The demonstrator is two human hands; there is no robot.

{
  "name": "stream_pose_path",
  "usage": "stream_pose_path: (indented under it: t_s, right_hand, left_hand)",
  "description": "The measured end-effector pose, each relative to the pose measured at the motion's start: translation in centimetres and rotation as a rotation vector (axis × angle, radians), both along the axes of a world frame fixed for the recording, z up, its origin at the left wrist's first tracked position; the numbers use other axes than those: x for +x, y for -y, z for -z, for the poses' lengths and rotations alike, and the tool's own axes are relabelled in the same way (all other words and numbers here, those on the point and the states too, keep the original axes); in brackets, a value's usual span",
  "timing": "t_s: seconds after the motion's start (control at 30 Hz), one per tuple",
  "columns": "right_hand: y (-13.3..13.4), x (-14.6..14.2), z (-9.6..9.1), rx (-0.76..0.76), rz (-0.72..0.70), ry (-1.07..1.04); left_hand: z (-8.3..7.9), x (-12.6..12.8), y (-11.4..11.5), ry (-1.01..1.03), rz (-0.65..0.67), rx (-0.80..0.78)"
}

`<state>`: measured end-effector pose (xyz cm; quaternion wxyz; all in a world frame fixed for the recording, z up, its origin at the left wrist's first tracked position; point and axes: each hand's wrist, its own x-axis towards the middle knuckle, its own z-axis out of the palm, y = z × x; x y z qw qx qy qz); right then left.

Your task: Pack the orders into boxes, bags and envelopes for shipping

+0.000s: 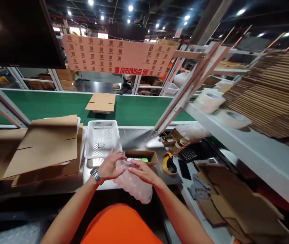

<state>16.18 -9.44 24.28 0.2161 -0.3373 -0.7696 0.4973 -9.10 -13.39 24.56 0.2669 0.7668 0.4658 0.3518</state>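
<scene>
A strip of clear air-cushion packing film hangs from my two hands, over the front edge of the metal bench. My left hand, a watch on its wrist, has its fingers closed on the film's upper left end. Opposite it, my right hand pinches the same upper end. Just beyond my hands stands an open cardboard box with a white and green item inside. Behind my left hand sits a white perforated plastic basket with a small label in it.
Cardboard pieces lie on the left. A green conveyor crosses behind, carrying a flat-topped carton. To the right are a yellow tape dispenser, a phone and a shelf with tape rolls and stacked cardboard.
</scene>
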Motion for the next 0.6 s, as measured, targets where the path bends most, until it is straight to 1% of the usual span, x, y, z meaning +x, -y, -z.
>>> stream_pose_path:
  t_s: [0.07, 0.13, 0.2, 0.33, 0.43, 0.53, 0.6]
  right_hand:
    - [0.4, 0.4, 0.1, -0.026, -0.003, 0.007]
    - [1.0, 0.6, 0.4, -0.046, 0.017, 0.021]
    - [1.6, 0.5, 0.9, -0.041, 0.061, 0.048]
    - [2.3, 0.5, 2.5, 0.036, 0.169, 0.07]
    - [2.1, 1.4, 4.0, 0.09, 0.257, 0.113]
    - [1.7, 3.0, 5.0, 0.041, 0.392, 0.165]
    - [1.6, 4.0, 4.9, -0.037, 0.403, 0.134]
  left_hand:
    - [-0.2, 0.4, 0.5, -0.031, 0.036, -0.14]
    - [-0.1, 1.2, 1.0, -0.053, 0.007, -0.262]
    - [0.1, 2.2, 1.6, -0.034, -0.036, -0.315]
    - [0.5, 4.4, 3.2, 0.065, -0.123, -0.255]
    - [-0.4, 5.8, 5.0, 0.135, -0.126, -0.221]
    - [-2.0, 6.6, 6.6, 0.18, -0.083, -0.198]
    - [-2.5, 6.9, 6.8, 0.168, -0.105, -0.187]
